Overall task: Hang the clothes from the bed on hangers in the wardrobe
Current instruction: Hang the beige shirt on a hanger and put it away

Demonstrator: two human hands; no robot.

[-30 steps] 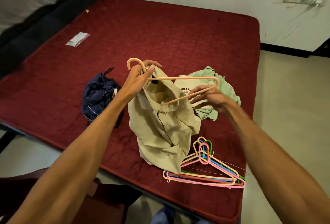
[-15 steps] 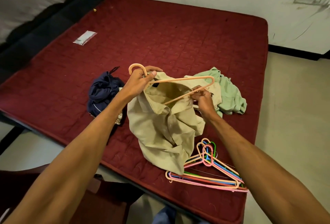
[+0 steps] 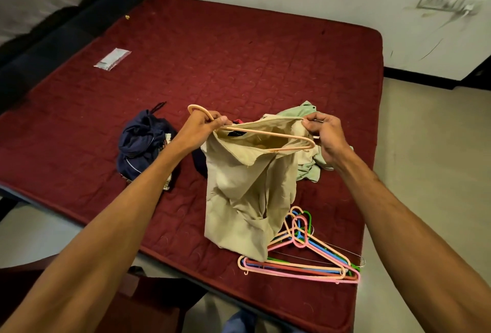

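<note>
Hands first: my left hand is closed around the neck of a peach hanger, just below its hook, and it also pinches the collar of the beige shirt. My right hand pinches the shirt's far shoulder edge between thumb and fingers, pulling the fabric toward the hanger's right end. The hanger sits partly inside the neck opening — its right arm is exposed, not yet covered. The shirt hangs down from both grips, its lower part resting on the maroon bed near the front edge. A heap of coloured hangers lies by the front right corner, touching the shirt's hem. A green garment lies behind the shirt near the right edge; a navy garment lies near the left edge — well apart from it.
</note>
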